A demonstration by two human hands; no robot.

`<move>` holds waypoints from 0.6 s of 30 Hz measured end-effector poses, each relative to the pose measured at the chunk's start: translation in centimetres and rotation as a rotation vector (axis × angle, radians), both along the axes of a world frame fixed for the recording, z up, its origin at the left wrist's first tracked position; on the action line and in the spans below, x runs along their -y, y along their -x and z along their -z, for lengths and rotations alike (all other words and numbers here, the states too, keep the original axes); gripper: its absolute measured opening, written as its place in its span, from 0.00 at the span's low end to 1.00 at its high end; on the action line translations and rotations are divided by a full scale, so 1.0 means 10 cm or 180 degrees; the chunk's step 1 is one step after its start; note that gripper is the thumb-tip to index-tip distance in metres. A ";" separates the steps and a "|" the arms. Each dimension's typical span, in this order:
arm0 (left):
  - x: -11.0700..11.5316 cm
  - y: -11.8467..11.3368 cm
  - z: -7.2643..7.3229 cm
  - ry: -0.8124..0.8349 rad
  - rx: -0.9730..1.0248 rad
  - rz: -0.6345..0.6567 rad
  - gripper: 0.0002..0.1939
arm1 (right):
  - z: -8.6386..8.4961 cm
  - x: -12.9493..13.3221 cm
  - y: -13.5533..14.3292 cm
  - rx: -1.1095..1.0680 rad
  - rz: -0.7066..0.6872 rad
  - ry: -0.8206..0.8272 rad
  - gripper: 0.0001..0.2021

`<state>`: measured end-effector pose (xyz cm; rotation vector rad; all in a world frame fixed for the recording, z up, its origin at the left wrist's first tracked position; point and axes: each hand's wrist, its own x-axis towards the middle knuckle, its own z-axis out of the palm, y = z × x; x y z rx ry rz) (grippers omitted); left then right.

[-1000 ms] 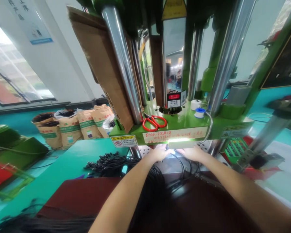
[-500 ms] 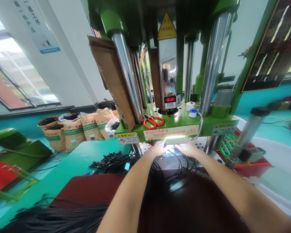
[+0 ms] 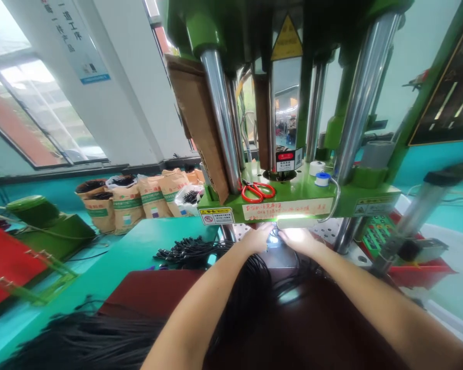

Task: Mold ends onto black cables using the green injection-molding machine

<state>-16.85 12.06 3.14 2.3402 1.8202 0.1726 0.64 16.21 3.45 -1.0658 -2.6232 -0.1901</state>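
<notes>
Both of my hands are at a metal mould block [image 3: 280, 259] under the lower plate of a green press [image 3: 227, 213]. My left hand [image 3: 259, 238] is at the block's left side, its fingers bent and closed around something I cannot make out. Just across from it, my right hand [image 3: 299, 240] is closed too, whitened by glare from a lamp [image 3: 299, 223] above it; what its fingers hold is hidden. Black cables [image 3: 254, 277] run from near the block down onto the dark red board [image 3: 154, 290] below my wrists.
Red-handled scissors [image 3: 257, 191] and a blue-and-white tape roll [image 3: 322, 179] lie on the press plate. Bundled cables [image 3: 185, 252] rest on the green table to the left. Paper sacks [image 3: 127, 200] line the wall. A control box [image 3: 378, 234] is at right.
The view has swung left, so the press sits farther right in the picture. My hands stay at the mould block and have drawn closer together. The cables in front of the block have shifted.
</notes>
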 end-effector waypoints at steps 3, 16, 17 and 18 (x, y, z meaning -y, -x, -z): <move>-0.01 -0.03 0.05 -0.0033 -0.0076 0.0229 0.35 | 0.01 -0.01 0.07 0.0189 0.0051 -0.0048 0.12; 0.03 -0.05 0.03 -0.0175 -0.0086 0.0145 0.31 | -0.04 -0.03 0.21 0.0715 0.0335 -0.0012 0.06; 0.03 -0.05 0.03 -0.0185 -0.0087 0.0135 0.31 | -0.06 -0.02 0.22 0.0718 0.0355 0.0013 0.05; 0.03 -0.06 0.02 -0.0193 -0.0088 0.0126 0.30 | -0.07 -0.02 0.23 0.0712 0.0375 0.0041 0.05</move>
